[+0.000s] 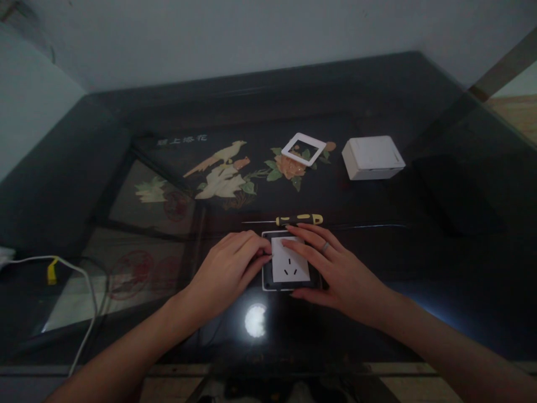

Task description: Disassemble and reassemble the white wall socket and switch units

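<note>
Lying face up on a dark, glossy table (461, 280), a white socket (291, 267) in a dark surround sits between two bare hands. The left hand (230, 266) has thumb and fingertips close together at its left edge; whether they pinch anything cannot be told. The right hand (338, 266) spans it widely, thumb at the near edge, fingers across the far part; firm grip or light rest is unclear. The smooth surface might let the socket slide if pushed from one side, and a nudge from the right fingers could roll the screwdriver (300, 220) just beyond. Farther back lie a white frame (298, 158) and a white box (373, 157), its contents, if any, unseen. Fingers hide the socket's far right corner; dim light blurs detail.
</note>
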`<state>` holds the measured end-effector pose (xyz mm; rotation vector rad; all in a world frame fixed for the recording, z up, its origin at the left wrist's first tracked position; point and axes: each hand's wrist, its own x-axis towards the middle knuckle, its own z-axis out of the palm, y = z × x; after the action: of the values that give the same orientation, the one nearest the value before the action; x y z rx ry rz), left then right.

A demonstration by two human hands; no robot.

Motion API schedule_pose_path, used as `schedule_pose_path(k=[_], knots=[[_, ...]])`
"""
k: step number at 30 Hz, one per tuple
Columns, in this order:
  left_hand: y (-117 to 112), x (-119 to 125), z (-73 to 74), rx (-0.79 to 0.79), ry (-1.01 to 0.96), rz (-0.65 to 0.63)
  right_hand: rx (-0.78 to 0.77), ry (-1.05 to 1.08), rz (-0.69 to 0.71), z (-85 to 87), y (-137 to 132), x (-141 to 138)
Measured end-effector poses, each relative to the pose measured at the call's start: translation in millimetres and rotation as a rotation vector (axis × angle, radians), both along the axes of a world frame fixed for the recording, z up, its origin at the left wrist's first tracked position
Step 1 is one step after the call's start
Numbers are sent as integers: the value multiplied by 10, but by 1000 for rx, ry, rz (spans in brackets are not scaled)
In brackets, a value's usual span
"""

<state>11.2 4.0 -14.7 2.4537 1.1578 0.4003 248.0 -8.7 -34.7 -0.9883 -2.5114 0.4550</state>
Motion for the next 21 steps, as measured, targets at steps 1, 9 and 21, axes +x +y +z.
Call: schedule_pose_path(k=[1, 9, 21], knots=[[-2, 0, -5, 6, -5, 2, -1, -2, -1, 1, -1, 1], [-27, 4, -28, -210, -134, 149, 11, 0, -6, 3, -3, 6], [52, 72, -91, -610, -519, 301, 12, 1, -3, -2, -7, -1]])
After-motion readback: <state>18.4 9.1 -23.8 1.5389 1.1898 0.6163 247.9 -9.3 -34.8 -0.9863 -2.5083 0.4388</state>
